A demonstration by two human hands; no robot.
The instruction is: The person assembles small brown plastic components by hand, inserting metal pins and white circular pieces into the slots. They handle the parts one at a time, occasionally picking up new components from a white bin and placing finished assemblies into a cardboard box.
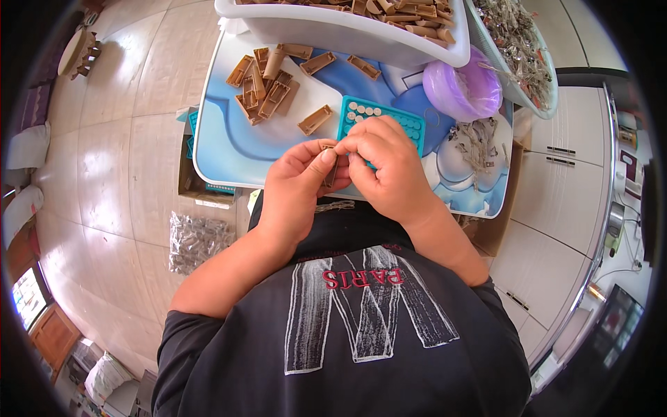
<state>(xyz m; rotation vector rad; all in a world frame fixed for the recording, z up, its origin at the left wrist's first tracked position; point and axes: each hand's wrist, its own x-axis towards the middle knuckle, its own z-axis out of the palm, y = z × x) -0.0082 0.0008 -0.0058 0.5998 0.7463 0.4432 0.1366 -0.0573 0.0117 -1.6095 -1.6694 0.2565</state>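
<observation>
My left hand [292, 181] is closed around a small brown plastic casing [330, 174], holding it upright over the table's near edge. At the casing's top end, the fingers of my right hand [390, 163] are pinched together; whatever they grip there is too small or hidden to make out. Just beyond my right hand lies a teal tray [410, 124] with rows of round pockets, partly covered by that hand. Several pale round discs [365, 110] sit in its far left part. One loose brown casing [315, 120] rests left of the tray, and a pile of casings [267, 90] lies farther left.
A white bin [347, 33] full of brown parts stands at the table's far edge. Right of it are a purple bag-lined container [445, 87] and a pale green basket [545, 90] of wired parts. A wire bundle [478, 146] lies at right. A clear bag [198, 242] is on the floor.
</observation>
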